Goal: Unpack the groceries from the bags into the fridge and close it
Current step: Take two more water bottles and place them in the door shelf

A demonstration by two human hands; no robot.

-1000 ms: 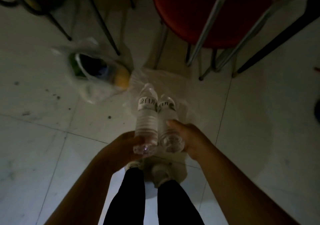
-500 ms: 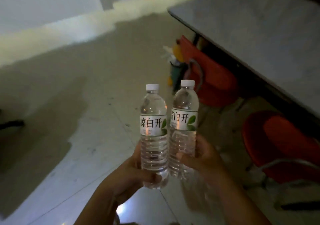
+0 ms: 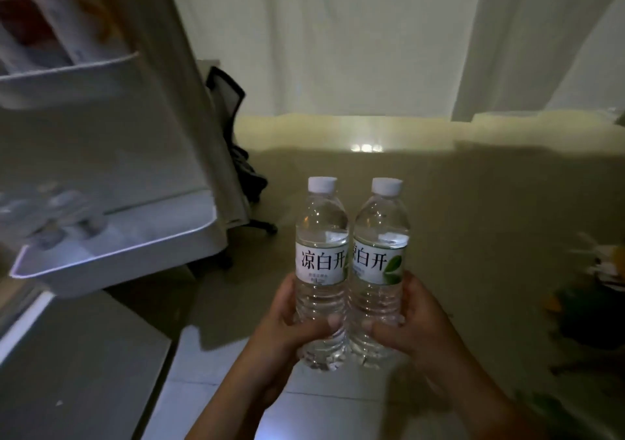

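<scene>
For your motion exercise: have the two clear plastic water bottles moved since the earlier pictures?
Yes. The two clear plastic water bottles have been lifted from the floor bags and carried toward the open white fridge door.

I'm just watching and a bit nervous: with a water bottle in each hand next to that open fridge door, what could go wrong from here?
Each hand, left hand and right hand, grips its water bottle low down, so a top-heavy bottle might tip or slip. The lower door shelf seems to hold bottles already, though they are blurred, so space may be tight. With both hands full, closing the fridge door must wait.
</scene>
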